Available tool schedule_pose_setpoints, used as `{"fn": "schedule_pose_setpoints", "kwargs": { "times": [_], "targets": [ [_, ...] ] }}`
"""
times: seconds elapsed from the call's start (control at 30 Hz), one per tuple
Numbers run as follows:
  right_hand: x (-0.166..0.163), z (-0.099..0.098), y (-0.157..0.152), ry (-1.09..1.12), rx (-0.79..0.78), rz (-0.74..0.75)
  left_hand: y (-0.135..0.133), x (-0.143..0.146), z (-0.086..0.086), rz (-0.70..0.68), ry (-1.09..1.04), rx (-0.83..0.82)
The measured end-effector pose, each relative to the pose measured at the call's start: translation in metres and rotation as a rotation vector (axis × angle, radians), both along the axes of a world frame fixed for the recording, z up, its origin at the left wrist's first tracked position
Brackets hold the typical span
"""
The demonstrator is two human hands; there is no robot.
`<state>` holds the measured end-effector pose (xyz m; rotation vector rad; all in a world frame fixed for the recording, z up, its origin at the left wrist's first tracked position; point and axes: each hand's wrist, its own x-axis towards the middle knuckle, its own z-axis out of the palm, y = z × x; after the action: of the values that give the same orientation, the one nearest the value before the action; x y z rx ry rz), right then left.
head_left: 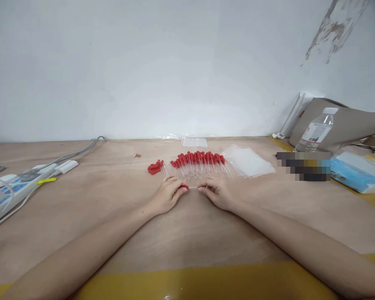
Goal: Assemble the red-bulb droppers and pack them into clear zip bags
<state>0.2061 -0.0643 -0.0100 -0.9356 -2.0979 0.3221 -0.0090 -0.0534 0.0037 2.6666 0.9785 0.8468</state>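
My left hand (168, 192) pinches the red bulb end of a glass dropper (192, 188), which lies level just above the wooden table (187, 233). My right hand (215, 191) pinches the clear tip end of the same dropper. Both hands have their fingers closed. Just beyond the hands lies a row of several droppers with red bulbs (196, 163), and a few loose red bulbs (154, 167) sit at its left end. A stack of small clear plastic bags (248, 161) lies to the right of the row.
A white power strip with cables (21, 183) lies at the left. At the right stand a clear water bottle (315, 131), a brown paper bag (346, 123) and a blue-and-white pack (358, 171). Another clear bag (194, 142) lies by the white wall. Yellow tape (187, 283) edges the table front.
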Motion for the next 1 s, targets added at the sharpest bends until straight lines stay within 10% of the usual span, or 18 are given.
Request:
{"fn": "schedule_pose_setpoints", "kwargs": {
  "times": [0.53, 1.0],
  "targets": [
    [-0.006, 0.003, -0.013, -0.439, 0.426, -0.170, 0.004, -0.001, -0.004, -0.072, 0.029, 0.297],
    [-0.008, 0.004, -0.010, -0.377, 0.429, -0.069, -0.005, 0.005, -0.002, -0.054, -0.060, 0.024]
  ]
}}
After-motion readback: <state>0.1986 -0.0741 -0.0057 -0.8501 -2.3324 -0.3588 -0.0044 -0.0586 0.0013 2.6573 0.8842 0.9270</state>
